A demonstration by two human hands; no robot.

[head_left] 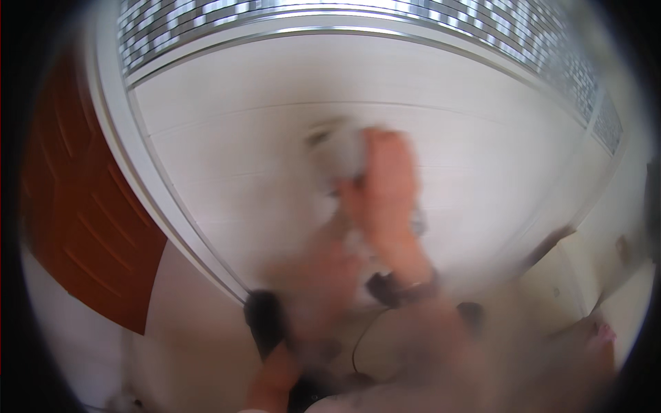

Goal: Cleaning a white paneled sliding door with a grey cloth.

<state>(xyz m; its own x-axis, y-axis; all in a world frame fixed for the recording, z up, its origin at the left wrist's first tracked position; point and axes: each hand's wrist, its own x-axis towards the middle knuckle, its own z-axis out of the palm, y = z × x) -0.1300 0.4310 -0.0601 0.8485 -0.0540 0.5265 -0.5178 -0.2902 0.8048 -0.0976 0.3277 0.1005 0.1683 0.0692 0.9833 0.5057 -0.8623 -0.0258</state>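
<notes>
My right hand (389,182), with a dark band (403,288) on its wrist, is raised in front of a white panelled surface (475,144). Its fingers are closed round a whitish, rounded object (339,153), which is too blurred to name. Lower and to the left, my left hand (330,265) is smeared by motion, so its fingers cannot be made out. Whether it touches the object or anything else is unclear.
A strip of small grey and white mosaic squares (330,8) runs above the panelling, edged by shiny trim. At the left stands a reddish-brown panelled door (89,199). A pale box-like shape (568,275) is at the right. A thin dark cable (357,347) curves below my hands.
</notes>
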